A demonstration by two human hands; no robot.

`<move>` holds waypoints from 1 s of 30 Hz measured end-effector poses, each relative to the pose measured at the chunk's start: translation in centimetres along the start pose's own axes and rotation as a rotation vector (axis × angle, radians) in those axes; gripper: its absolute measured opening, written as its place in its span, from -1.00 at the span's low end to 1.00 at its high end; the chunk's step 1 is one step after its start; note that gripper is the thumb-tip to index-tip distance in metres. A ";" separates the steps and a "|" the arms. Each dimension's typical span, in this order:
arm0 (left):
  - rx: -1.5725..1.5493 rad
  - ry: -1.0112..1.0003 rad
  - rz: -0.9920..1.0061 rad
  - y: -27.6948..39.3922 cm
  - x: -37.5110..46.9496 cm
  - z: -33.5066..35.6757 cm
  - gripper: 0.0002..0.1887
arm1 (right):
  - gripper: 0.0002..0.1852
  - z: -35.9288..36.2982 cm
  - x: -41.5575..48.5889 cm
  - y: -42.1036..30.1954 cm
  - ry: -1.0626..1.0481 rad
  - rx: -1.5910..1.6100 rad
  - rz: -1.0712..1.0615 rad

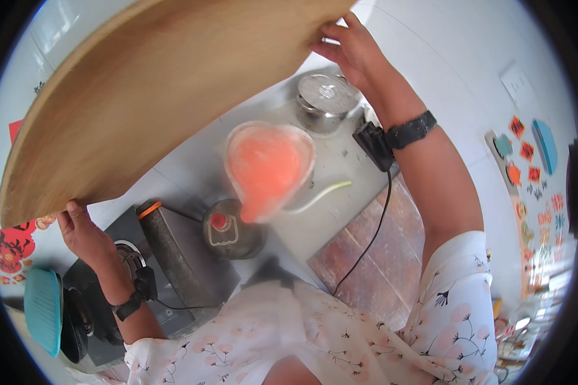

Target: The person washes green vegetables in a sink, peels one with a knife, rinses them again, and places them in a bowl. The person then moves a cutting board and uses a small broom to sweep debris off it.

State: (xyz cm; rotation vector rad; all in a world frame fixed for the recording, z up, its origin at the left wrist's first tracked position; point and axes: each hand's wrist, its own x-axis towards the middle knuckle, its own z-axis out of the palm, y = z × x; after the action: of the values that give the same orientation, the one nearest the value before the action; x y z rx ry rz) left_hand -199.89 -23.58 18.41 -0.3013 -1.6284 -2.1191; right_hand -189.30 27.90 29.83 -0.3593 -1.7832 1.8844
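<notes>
A large, pale wooden board (164, 96) with a curved far edge is held up in front of me, tilted, filling the upper left. My left hand (88, 238) pinches its lower left edge, thumb towards me. At the opposite end, my right hand (353, 53) grips the board's right edge with its fingers partly hidden. Below the board, on the counter (289, 240), a blurred orange-pink plastic vessel (269, 166) appears to sit in or on a paler bowl. I wear black bands with small devices on both wrists.
A lidded steel pot (325, 103) stands near my right forearm. A scallion piece (320, 196) lies by a worn brown panel (370, 250). A red-capped container (233, 228) stands beside a gas stove (168, 288). At left are a teal basket (43, 310) and a black pan (74, 332).
</notes>
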 end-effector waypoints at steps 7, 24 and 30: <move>-0.120 -0.044 0.085 7.9 -0.2 -2.0 -0.60 | -0.44 -0.7 -9.4 -7.5 0.007 -0.182 -0.138; -0.336 -0.489 -0.367 15.0 -23.7 10.5 -0.34 | -0.48 -18.8 -54.3 -16.7 0.712 -0.686 -0.320; -0.196 -0.779 -0.557 15.1 -34.0 17.0 -0.50 | -0.47 -24.0 -67.8 -9.8 0.978 -0.355 -0.047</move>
State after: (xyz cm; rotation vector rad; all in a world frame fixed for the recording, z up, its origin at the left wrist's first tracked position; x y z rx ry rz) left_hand -164.58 -3.11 21.40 -0.9206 -2.0956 -2.8090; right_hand -118.54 12.00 26.55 -1.1216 -1.3658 1.0136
